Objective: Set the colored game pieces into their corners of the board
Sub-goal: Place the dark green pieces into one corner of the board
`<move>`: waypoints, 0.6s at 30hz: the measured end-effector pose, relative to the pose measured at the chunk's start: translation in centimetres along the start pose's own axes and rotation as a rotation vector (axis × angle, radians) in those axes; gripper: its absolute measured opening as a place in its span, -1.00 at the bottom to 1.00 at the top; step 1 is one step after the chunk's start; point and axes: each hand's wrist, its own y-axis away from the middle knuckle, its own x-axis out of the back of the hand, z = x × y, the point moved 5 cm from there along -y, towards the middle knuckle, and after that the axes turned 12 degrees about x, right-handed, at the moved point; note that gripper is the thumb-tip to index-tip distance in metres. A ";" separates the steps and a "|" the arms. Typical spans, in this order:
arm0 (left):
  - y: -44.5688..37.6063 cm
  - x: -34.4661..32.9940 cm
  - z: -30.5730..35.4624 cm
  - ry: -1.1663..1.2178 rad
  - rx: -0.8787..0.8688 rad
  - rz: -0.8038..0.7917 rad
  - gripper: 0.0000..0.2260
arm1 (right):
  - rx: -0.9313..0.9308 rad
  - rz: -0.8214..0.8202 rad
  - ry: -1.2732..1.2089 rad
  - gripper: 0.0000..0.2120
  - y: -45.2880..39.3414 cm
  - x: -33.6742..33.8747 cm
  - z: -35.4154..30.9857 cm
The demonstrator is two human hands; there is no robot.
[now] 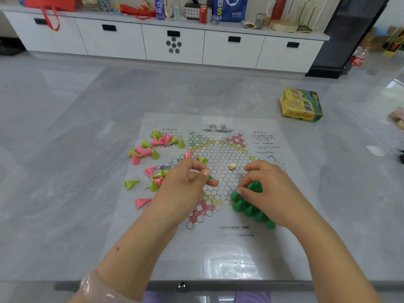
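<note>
— Grey, marbled and glossy, that table point(65, 127) you are sitting at is throwing back the ceiling light; white drawer cabinets point(175, 44) are running along the wall behind, their top crowded with bottles, a red can point(203, 14) and bags.

— And the board?

— Your thin paper board point(218, 237) is lying flat, printed with a star of small circles. Your left hand point(185, 189) is hovering over its left side, thumb and forefinger pinching a small dark green piece point(210, 177). Your right hand point(269, 191) is curling its fingers over the dark green cones point(247, 209) standing packed in the near right corner; whether it is gripping one, I cannot tell.

— The rest?

— Smooth plastic pink and lime cones point(150, 149) are lying scattered, mostly tipped over, left of the star. A pale bead point(233, 166) is sitting near the centre, and a yellow-green cardboard box point(301, 104) is resting well apart on the right.
</note>
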 end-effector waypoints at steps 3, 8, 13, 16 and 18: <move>0.0 0.1 0.0 -0.021 -0.007 0.015 -0.88 | -0.001 -0.002 0.001 -0.94 0.0 0.0 0.0; 0.0 0.1 0.0 -0.025 -0.005 0.004 -0.90 | 0.005 -0.008 0.022 -0.95 0.0 0.0 -0.2; 0.1 0.1 0.0 -0.011 0.000 -0.016 -0.86 | 0.004 -0.001 0.024 -0.93 0.0 0.1 -0.2; 0.0 0.1 0.0 -0.011 0.001 -0.018 -0.83 | 0.003 -0.007 0.024 -0.93 0.0 0.1 -0.2; 0.0 0.1 -0.1 -0.001 0.003 -0.027 -0.82 | 0.005 -0.007 0.024 -0.93 0.0 0.1 -0.2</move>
